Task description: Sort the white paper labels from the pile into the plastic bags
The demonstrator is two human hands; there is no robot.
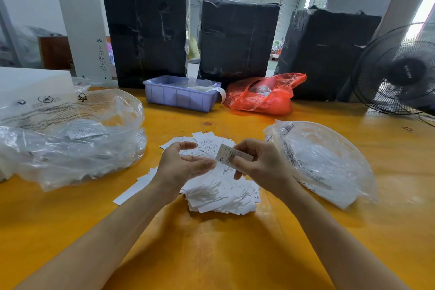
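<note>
Orange table (223, 242) — black-wrapped bales (237, 37), fan (400, 70) behind.

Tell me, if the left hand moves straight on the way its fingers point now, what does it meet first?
The left hand points to the right, toward the XS label pinched in the right hand. It would probably meet that label first, then the right hand's fingers. Depth is unclear, so it could pass just under the label.

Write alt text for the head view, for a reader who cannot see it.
Over a pile of white paper labels on a yellow table, the right hand pinches a label marked XS, while the left hand hovers open beside it. A clear plastic bag lies on each side, left and right.
</note>
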